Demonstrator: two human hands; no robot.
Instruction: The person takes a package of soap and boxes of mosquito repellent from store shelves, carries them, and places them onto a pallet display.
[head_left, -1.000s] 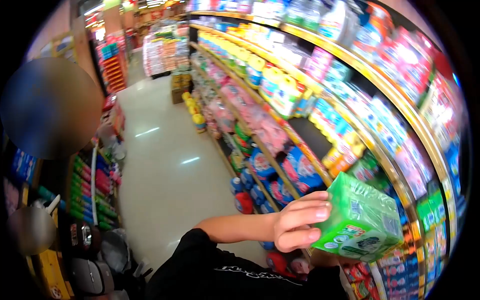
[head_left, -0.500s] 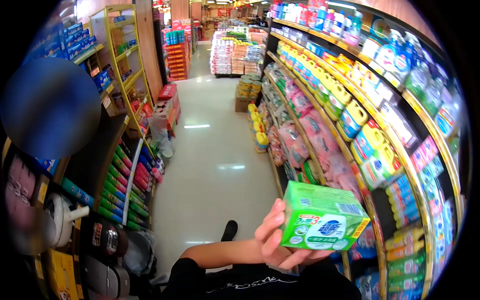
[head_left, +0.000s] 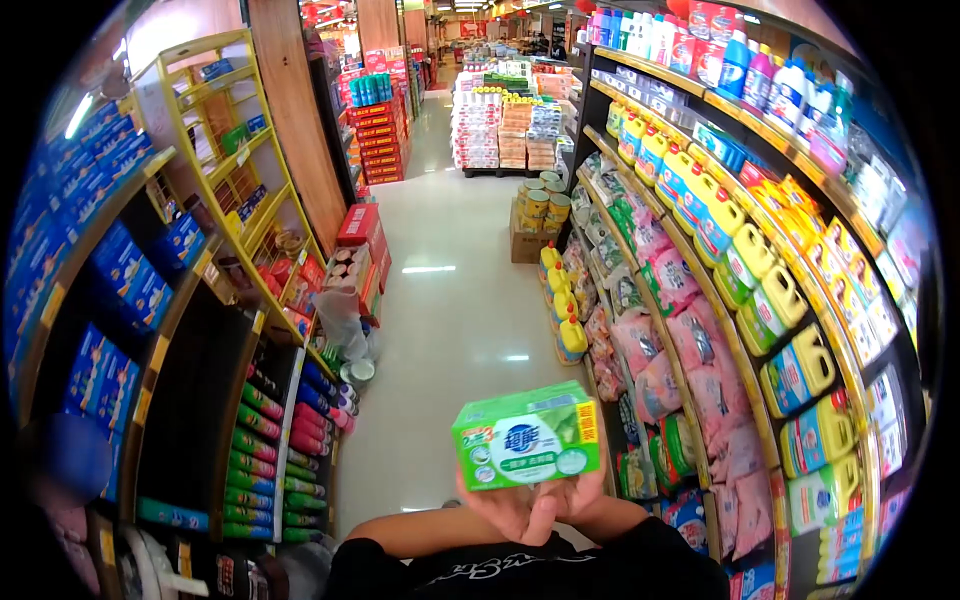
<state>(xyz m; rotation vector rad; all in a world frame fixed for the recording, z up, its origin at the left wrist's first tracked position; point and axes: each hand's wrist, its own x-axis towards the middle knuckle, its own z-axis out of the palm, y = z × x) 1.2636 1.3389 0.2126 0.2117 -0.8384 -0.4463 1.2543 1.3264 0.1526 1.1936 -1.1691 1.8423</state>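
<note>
A green wrapped pack (head_left: 527, 437) with a yellow strip at its right end is held up in front of my chest, its printed front facing me. My left hand (head_left: 498, 505) grips it from below at the left, with the fingers partly hidden under and behind the pack. Around the lower right of the pack, my right hand (head_left: 583, 492) is wrapped, its fingers mostly hidden behind it.
Shelves (head_left: 735, 345) of yellow-capped jugs and pink bags line the right side. At the left stand a yellow rack (head_left: 223, 165) and shelves with tubes. Yellow bottles (head_left: 562, 305) and a cardboard box (head_left: 530, 245) stand on the aisle floor (head_left: 445, 300).
The green pack has moved left to the middle, in front of my chest. My right hand now shows at its right side. The view has turned toward the aisle and left shelves.
</note>
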